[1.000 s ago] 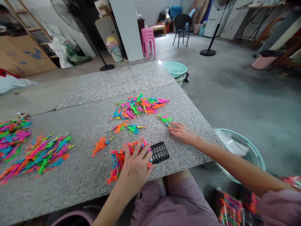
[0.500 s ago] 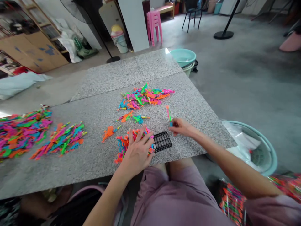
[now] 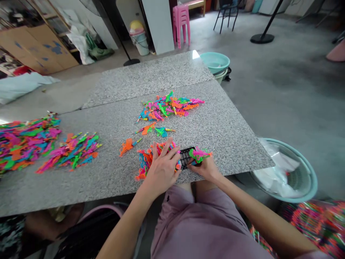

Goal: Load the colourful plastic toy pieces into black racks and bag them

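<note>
My left hand (image 3: 164, 168) lies flat with spread fingers on a dense row of bright plastic toy guns (image 3: 145, 160). These cover most of a black slotted rack (image 3: 185, 157), whose bare cells show at its right end. Beside that end, my right hand (image 3: 207, 169) is closed around a small bunch of pink and green toy guns (image 3: 199, 154). Its fingertips reach the rack's edge and are partly hidden. A single orange and blue toy gun (image 3: 126, 146) lies to the left, and an orange one (image 3: 147, 128) and a blue-green one (image 3: 161, 131) lie beyond the rack.
A loose pile of toy guns (image 3: 169, 105) lies farther back on the speckled stone table (image 3: 226, 122). Two more heaps, a smaller one (image 3: 72, 149) and a larger one (image 3: 24, 144), are on the left. A teal basket (image 3: 309, 183) with plastic bags stands by the right edge.
My right hand has come down and towards the rack's right end. The toy guns in it, upright before, now lie tilted over that end. My left hand stays on the row.
</note>
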The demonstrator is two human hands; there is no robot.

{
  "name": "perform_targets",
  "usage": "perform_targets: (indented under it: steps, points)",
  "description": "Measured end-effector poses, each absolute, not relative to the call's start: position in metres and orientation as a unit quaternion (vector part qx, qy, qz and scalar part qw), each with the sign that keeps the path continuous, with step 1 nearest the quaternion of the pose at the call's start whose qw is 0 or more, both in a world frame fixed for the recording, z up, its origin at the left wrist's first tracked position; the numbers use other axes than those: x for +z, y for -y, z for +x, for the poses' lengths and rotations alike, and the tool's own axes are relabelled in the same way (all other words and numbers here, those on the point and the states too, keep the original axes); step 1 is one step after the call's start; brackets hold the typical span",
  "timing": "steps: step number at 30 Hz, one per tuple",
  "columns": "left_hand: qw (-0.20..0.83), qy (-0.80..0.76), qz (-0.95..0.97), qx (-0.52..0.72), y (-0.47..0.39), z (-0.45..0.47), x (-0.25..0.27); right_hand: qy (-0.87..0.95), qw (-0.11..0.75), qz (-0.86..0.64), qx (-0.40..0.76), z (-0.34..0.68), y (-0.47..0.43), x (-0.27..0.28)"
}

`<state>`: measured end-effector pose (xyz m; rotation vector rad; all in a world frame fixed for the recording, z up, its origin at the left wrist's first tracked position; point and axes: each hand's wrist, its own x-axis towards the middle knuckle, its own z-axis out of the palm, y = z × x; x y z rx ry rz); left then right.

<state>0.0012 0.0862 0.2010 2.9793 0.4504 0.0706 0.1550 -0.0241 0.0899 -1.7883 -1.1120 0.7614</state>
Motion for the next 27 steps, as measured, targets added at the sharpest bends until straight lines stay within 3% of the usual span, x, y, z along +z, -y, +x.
perform_targets:
  steps: [7,13,20,24,27]
  points:
    - [0.069,-0.15,0.986,0.025,-0.087,0.001,0.201,0.536,0.245,-0.773,0.234,0.134,0.009,0.092]
    - [0.086,-0.146,0.985,0.033,-0.086,0.002,0.201,0.57,0.121,-0.773,0.251,0.125,-0.003,0.109]
    - [0.095,-0.137,0.986,0.011,-0.091,-0.002,0.2,0.623,0.175,-0.683,0.338,0.168,-0.016,0.116]
    - [0.095,-0.15,0.984,-0.008,-0.091,-0.002,0.198,0.616,0.199,-0.745,0.163,0.2,-0.088,0.127]
    - [0.103,-0.157,0.982,-0.002,-0.091,-0.004,0.196,0.64,0.149,-0.736,0.165,0.2,-0.152,0.128]
